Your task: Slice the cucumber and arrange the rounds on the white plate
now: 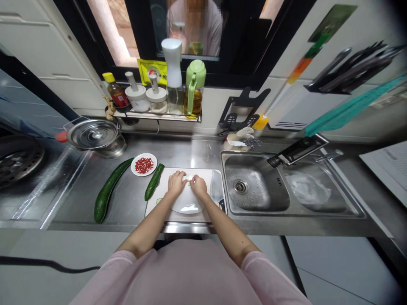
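Both hands meet over the far part of a white plate [187, 205], which rests on a light cutting board [170, 217]. Fingers of my left hand [177, 183] and my right hand [199, 186] are closed around small pale green-edged vegetable slices [188, 178], partly covered by the fingertips. A knife [217, 186] lies along the board's right side. Left of my hands, a shorter dark green cucumber-like vegetable [154, 182] overlaps the board's edge. A small green-edged piece [159, 200] sits near my left wrist.
Farther left are a long green cucumber-like vegetable [110, 190], a white dish of chopped red bits [144, 161] and a lidded steel pot [97, 134]. A steel sink [257, 186] with a faucet [295, 152] is on the right. Bottles and jars line a rack [159, 116] behind.
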Tool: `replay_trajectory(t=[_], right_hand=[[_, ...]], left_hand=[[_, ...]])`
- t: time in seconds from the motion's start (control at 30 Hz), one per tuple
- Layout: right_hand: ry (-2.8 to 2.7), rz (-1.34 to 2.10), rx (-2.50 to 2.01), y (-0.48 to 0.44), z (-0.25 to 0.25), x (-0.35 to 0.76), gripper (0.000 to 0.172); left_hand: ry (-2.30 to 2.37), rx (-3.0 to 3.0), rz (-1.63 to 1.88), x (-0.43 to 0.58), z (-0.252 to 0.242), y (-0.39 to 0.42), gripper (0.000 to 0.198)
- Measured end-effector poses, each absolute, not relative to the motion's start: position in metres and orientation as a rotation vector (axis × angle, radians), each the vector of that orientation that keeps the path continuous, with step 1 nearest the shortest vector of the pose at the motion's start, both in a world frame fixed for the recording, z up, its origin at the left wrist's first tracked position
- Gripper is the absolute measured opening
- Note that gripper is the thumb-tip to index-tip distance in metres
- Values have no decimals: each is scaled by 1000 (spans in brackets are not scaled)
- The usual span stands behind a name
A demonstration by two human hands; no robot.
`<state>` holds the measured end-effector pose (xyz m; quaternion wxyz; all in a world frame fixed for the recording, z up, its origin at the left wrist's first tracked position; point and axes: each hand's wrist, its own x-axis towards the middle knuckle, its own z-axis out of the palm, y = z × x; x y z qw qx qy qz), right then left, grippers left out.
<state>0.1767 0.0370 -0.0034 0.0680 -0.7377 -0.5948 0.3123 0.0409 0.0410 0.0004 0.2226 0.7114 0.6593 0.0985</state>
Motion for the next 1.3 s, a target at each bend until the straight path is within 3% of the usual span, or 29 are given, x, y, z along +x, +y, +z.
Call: replay_trajectory(t=[1.3], right_hand=[[-1878, 890, -2186, 36, -2, 173, 13]], left_hand=[[1828, 1969, 342, 40, -8, 40, 22]])
